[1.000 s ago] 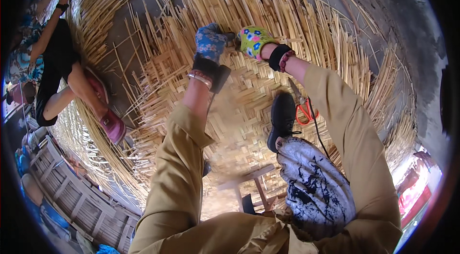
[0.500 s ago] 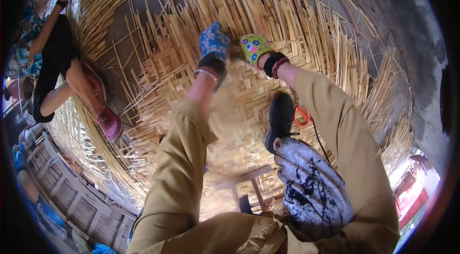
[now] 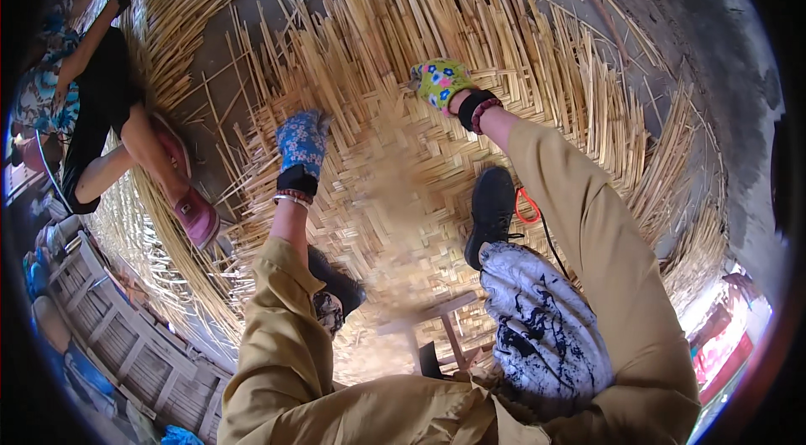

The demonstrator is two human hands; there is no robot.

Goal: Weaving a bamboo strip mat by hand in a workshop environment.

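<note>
My left hand (image 3: 300, 143), in a blue floral glove, rests low over the woven bamboo mat (image 3: 395, 159) at left of centre; its fingertips are turned down and too unclear to read. Farther forward, my right hand (image 3: 441, 84), in a green floral glove, has its fingers curled down at the mat's loose upright strips (image 3: 470, 25); whatever they hold is hidden. Orange scissor handles (image 3: 526, 206) lie beside my black right shoe (image 3: 491, 206), partly behind my sleeve. My other shoe (image 3: 336, 281) shows by my left forearm.
At upper left a co-worker (image 3: 92, 109) with pink shoes sits among loose strips (image 3: 168, 34). A wooden slatted piece (image 3: 126, 327) stands at lower left, a small wooden frame (image 3: 445, 319) below me. A grey wall (image 3: 739, 109) curves along the right.
My left hand has moved down and left, away from my right hand, uncovering my left shoe. My right hand has shifted slightly left.
</note>
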